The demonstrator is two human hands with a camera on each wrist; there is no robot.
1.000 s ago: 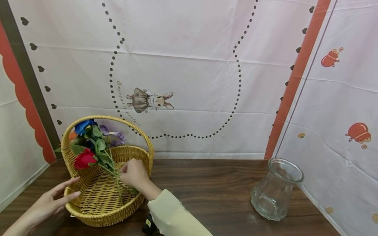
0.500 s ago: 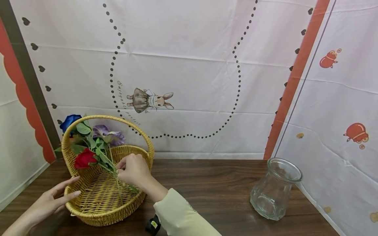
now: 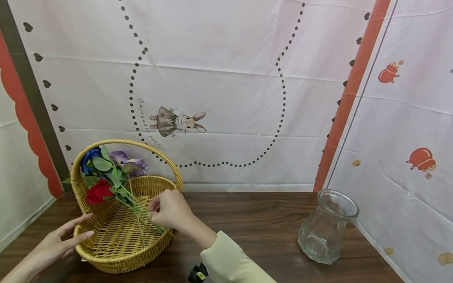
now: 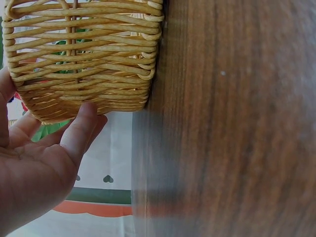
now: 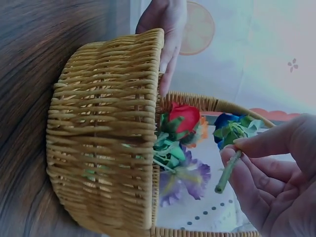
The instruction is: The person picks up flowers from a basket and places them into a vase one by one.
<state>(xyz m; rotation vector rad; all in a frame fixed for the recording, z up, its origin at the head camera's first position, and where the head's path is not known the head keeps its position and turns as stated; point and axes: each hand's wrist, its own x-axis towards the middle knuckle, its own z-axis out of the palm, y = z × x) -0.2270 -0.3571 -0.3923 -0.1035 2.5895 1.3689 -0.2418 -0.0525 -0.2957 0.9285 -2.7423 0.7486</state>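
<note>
In the head view a yellow wicker basket [image 3: 129, 261] with a tall hoop handle stands at the left of the table. My right hand [image 3: 173, 210] pinches the green stem of the blue artificial rose [image 3: 90, 159] over the basket. The cut stem end [image 5: 224, 180] sticks out past thumb and finger in the right wrist view. A red rose [image 3: 100, 191], a purple flower [image 3: 136, 166] and an orange flower [image 5: 201, 129] lie against the basket's far left side. My left hand [image 3: 56, 245] holds the basket's left rim, digits on both sides of it.
A clear glass vase [image 3: 327, 232] stands on the right of the brown wooden table [image 3: 247, 220]. Behind and beside the table hang printed white cloths [image 3: 226, 98]. A black device [image 3: 198, 273] is at the right sleeve.
The blue rose first swung left past the handle, then came back right inside it. My right hand has shifted slightly right and down with its stem. The left hand keeps its place on the rim.
</note>
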